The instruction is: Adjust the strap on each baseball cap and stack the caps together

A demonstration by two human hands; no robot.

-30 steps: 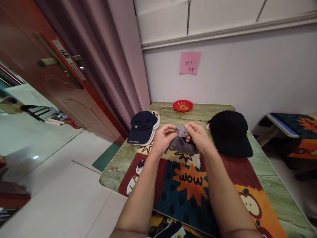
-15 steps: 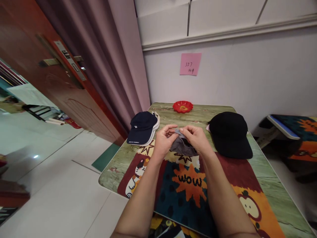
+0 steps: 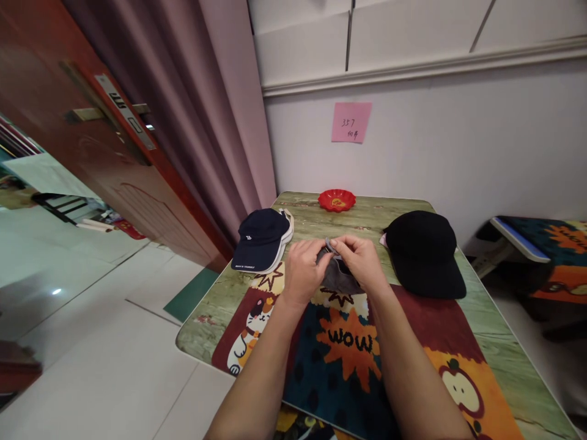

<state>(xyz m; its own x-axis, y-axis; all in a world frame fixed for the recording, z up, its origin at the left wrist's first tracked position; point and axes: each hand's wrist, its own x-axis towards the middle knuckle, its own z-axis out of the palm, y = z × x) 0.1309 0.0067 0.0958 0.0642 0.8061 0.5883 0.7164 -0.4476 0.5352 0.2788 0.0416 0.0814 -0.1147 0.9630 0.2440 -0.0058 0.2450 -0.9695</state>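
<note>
Over the middle of the table, a dark grey cap (image 3: 340, 278) hangs between my two hands, much of it hidden by them. My left hand (image 3: 305, 269) is closed at the cap's upper edge, its thumb and fingers on the strap near a small metallic-looking buckle. My right hand (image 3: 360, 256) pinches the end of the grey strap between thumb and fingers. To the left lies a navy cap (image 3: 260, 235) with white lettering on its brim, stacked on a white cap (image 3: 288, 235). A black cap (image 3: 424, 253) rests on the right.
Under my hands a colourful mat (image 3: 339, 379) with "WOW" on it covers part of the green wood-patterned table (image 3: 202, 327). A red scalloped dish (image 3: 337, 200) stands at the back. Beyond are a wall with a pink note (image 3: 351, 122), a curtain (image 3: 206, 110) and a door (image 3: 137, 201).
My left hand has turned and its fingers have closed in on the strap, close to my right fingertips. The view has shifted slightly.
</note>
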